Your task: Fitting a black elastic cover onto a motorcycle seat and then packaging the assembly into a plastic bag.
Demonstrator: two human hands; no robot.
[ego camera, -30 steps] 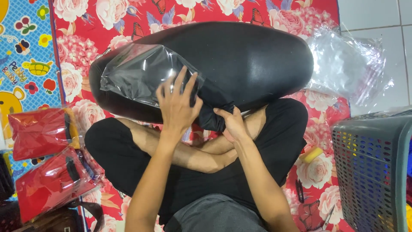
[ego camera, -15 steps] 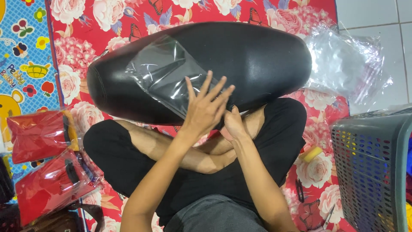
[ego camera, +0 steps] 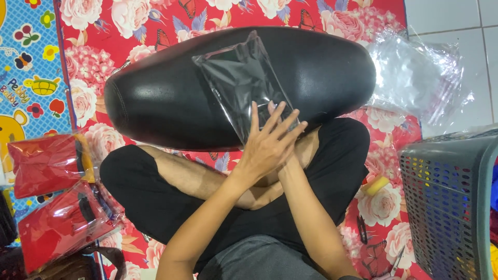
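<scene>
Packet: clear plastic bag with a dark folded item inside (ego camera: 244, 83), lying flat on top of the black motorcycle seat (ego camera: 155, 103), roughly mid-length, its near end under the hands.
Seat: long, glossy black padded form resting across the person's crossed legs (ego camera: 155, 207), on a red floral mat (ego camera: 104, 31).
Left hand (ego camera: 267, 148): fingers spread, palm down, pressing the near end of the packet against the seat; flat, not gripping.
Right hand (ego camera: 272, 107): almost wholly hidden beneath the left; only fingertips show at the packet's edge. Cannot tell whether it pinches the film or just rests there.
Handling (judgement): packet looks light and limp; film smooth and likely to slide on the glossy seat. Soft contents, no sign of fragility. Best hold seems to be the near short edge or a corner, where film is slack.
Surroundings: two red packed bags (ego camera: 49, 166) by the person's left knee; heap of empty clear bags (ego camera: 420, 78) on the white tiled floor (ego camera: 446, 15) past the seat's far end; grey perforated basket (ego camera: 446, 202) at the right; small yellow object (ego camera: 377, 185) on the mat near it.
</scene>
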